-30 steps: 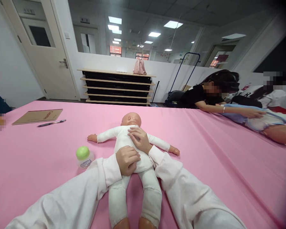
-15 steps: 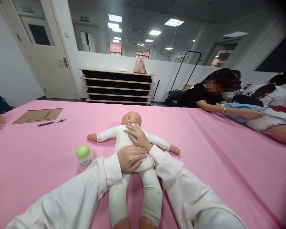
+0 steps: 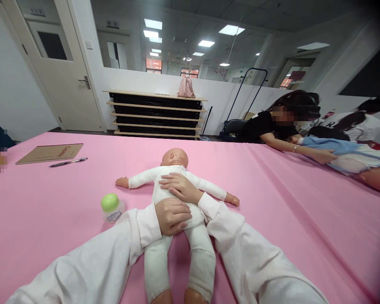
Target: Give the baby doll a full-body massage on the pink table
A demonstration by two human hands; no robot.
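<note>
A baby doll with a white cloth body lies on the pink-covered table, its head away from me and its arms spread. The doll's face is turned down or away, so its features are hidden. My left hand rests flat on the doll's lower back, fingers pointing right. Just above it, my right hand lies on the middle of the back with its fingers stretched out to the left. Neither hand grasps anything. Beside my left sleeve stands a small jar with a green lid.
A brown notebook and a pen lie at the far left of the table. On the right, a person in black bends over another doll with a blue cloth. Behind the table are a shelf rack and a trolley.
My right hand has slid down and left from the doll's upper back, its fingers now pointing more leftward. My left hand has shifted slightly down and left. The co-worker's hand moved left.
</note>
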